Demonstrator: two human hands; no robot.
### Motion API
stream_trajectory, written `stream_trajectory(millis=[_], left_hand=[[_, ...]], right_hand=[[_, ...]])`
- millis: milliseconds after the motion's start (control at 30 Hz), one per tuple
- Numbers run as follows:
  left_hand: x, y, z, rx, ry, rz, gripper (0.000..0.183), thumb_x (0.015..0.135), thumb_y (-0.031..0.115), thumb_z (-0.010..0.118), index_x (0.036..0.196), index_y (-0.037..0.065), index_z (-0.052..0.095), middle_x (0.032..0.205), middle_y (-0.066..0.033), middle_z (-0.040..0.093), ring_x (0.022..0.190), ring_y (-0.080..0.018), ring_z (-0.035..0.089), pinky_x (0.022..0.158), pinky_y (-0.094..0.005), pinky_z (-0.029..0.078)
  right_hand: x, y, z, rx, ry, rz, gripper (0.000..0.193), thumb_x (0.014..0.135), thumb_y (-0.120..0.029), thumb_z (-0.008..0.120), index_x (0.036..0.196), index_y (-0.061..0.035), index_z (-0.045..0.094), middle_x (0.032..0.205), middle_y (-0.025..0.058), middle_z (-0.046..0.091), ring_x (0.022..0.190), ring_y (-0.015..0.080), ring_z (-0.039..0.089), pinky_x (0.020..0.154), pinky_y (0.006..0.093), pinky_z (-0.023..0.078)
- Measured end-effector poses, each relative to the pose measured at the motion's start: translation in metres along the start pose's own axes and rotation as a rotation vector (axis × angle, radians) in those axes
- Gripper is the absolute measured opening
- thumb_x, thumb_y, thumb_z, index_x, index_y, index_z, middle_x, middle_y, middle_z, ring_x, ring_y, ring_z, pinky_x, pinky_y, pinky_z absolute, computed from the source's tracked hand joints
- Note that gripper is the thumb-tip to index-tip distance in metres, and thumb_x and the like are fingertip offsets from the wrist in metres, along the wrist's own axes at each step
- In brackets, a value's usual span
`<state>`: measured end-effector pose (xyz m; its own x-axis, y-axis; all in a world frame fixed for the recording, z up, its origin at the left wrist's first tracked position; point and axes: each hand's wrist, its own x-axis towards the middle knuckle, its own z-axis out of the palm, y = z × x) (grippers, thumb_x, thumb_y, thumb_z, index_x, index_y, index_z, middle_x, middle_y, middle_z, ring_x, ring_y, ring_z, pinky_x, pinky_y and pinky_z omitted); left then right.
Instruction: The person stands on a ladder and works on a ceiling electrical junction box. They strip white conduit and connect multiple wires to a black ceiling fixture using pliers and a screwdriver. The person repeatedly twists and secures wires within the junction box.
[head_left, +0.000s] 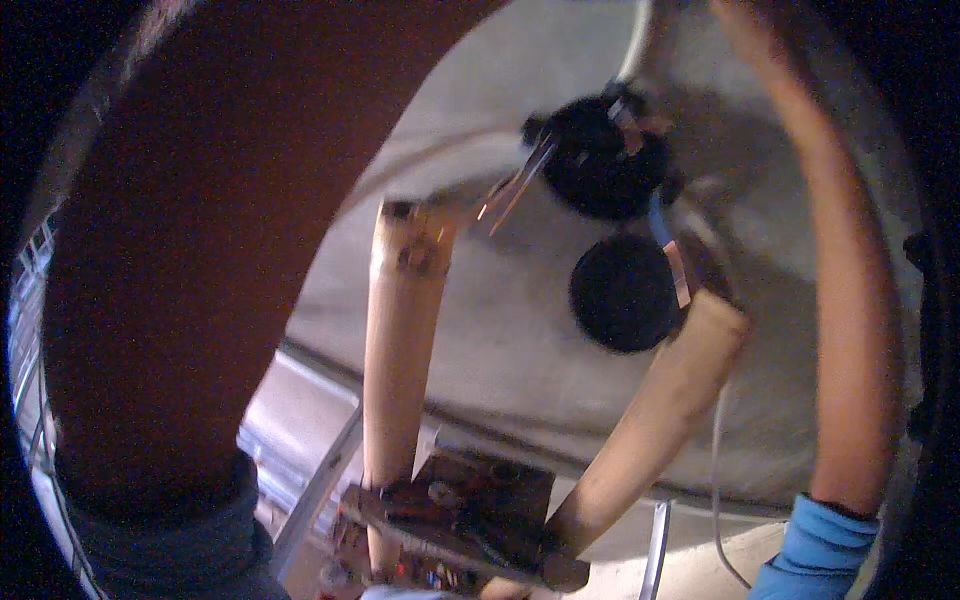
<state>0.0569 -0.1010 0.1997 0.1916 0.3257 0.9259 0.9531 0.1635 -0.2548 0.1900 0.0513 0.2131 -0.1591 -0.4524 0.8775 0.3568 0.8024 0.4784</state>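
My left forearm [190, 260], dark in shadow, fills the left side and runs out past the top edge. Its hand is out of sight. At the right, my right forearm [850, 330] reaches upward from a blue sleeve [825, 545], also leaving the picture at the top, so that hand is hidden too. Between the arms, a round black junction box [605, 165] sits on a grey surface. Wires with bare copper ends [505, 205] stick out on its left. A blue wire [658, 222] with a wide copper-coloured end hangs on its right. Below is a round black cover [625, 295].
Two pale, wood-like poles [405, 340] rise from below, their tops near the box. A dark tray-like platform [485, 500] with blurred items lies between them. A white cable [633, 40] enters the box from above; a thinner cable [717, 470] hangs at the right.
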Motion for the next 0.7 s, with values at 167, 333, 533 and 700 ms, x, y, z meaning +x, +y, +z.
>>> stream_trajectory(millis=[167,333,533,700], left_hand=[[0.01,-0.003,0.014,0.179,-0.086,0.0,0.029,0.088,0.028,0.062,0.094,0.005,0.077,0.095,-0.0172,0.076,0.087,-0.0325,0.075,0.081,-0.0478,0.059],[-0.003,0.009,0.007,0.199,-0.152,-0.05,0.028,0.087,0.023,0.061,0.099,0.004,0.077,0.104,-0.0196,0.075,0.097,-0.0366,0.073,0.087,-0.0499,0.058],[-0.007,0.038,-0.015,0.172,-0.223,-0.158,0.028,0.088,0.021,0.06,0.103,0.003,0.076,0.109,-0.0211,0.074,0.105,-0.0393,0.072,0.093,-0.0529,0.057],[-0.002,0.034,-0.015,0.228,-0.161,-0.08,0.028,0.088,0.021,0.062,0.102,0.001,0.075,0.109,-0.0215,0.073,0.103,-0.0389,0.072,0.091,-0.0525,0.058]], right_hand=[[-0.027,-0.024,-0.001,0.24,0.231,-0.02,0.024,0.097,-0.017,0.055,0.112,-0.0058,0.071,0.109,0.0178,0.072,0.106,0.0372,0.067,0.094,0.0456,0.052],[-0.075,-0.07,-0.044,0.224,0.005,0.077,0.034,0.089,-0.014,0.064,0.122,-0.0101,0.069,0.126,0.0158,0.066,0.11,0.038,0.063,0.101,0.0503,0.048],[-0.12,-0.122,-0.084,0.334,-0.214,-0.19,0.032,0.085,-0.016,0.07,0.117,-0.0097,0.07,0.117,0.0091,0.067,0.105,0.0344,0.062,0.095,0.047,0.048],[-0.119,-0.134,-0.075,0.38,-0.217,-0.1,0.022,0.089,-0.028,0.073,0.097,-0.0067,0.071,0.099,0.0084,0.067,0.093,0.0316,0.063,0.085,0.0466,0.049]])
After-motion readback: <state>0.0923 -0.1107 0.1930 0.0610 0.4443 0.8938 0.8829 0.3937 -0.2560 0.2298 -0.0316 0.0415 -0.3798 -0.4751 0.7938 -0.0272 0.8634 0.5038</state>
